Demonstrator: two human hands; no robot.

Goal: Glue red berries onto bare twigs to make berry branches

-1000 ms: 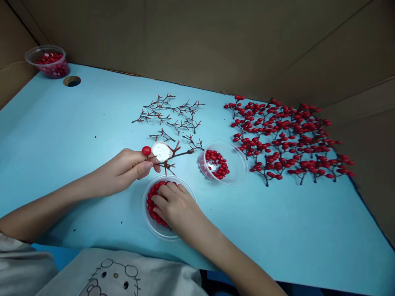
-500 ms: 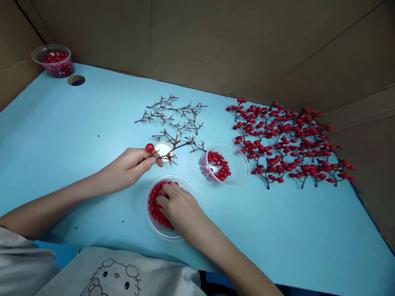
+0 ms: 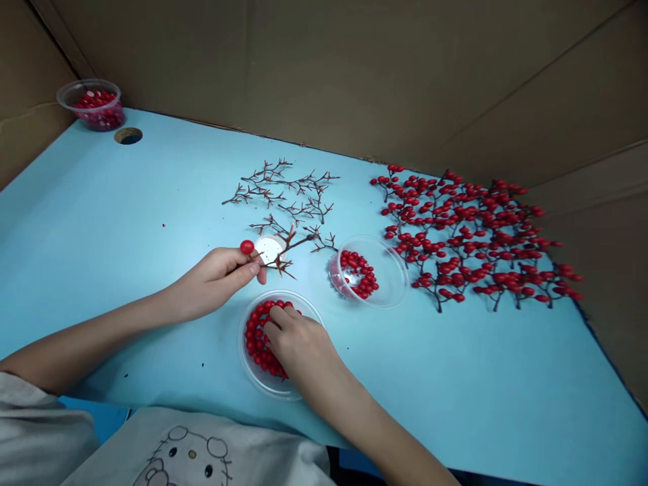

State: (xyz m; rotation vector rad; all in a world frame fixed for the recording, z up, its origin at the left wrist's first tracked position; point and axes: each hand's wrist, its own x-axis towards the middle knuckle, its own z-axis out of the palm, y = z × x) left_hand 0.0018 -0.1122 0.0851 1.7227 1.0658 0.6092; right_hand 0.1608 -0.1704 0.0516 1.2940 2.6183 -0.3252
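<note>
Between thumb and fingers, my left hand (image 3: 223, 275) pinches a brown artificial twig (image 3: 289, 250) whose bare forked tips point right. One red berry (image 3: 247, 247) sits on a tip by the index finger. My right hand (image 3: 298, 341) reaches into a clear round tub (image 3: 246, 374) of red berries (image 3: 259, 343), its fingers curled down among them. Whether a berry is between those fingertips is hidden. Behind the twig lies a small white round dish (image 3: 268, 248), partly covered by it.
Several bare twigs (image 3: 298, 182) lie behind the dish. A tilted clear tub (image 3: 395, 290) with red berries stands right of them. Many berry-covered sprigs (image 3: 466, 236) fill the right side. Another berry tub (image 3: 101, 115) is at the far left corner, near a table hole (image 3: 128, 136). Cardboard walls (image 3: 324, 74) enclose the table.
My right hand has shifted slightly right within the tub, fingers still down in the berries. The held twig has turned a little; my left hand keeps its pinch on it.
</note>
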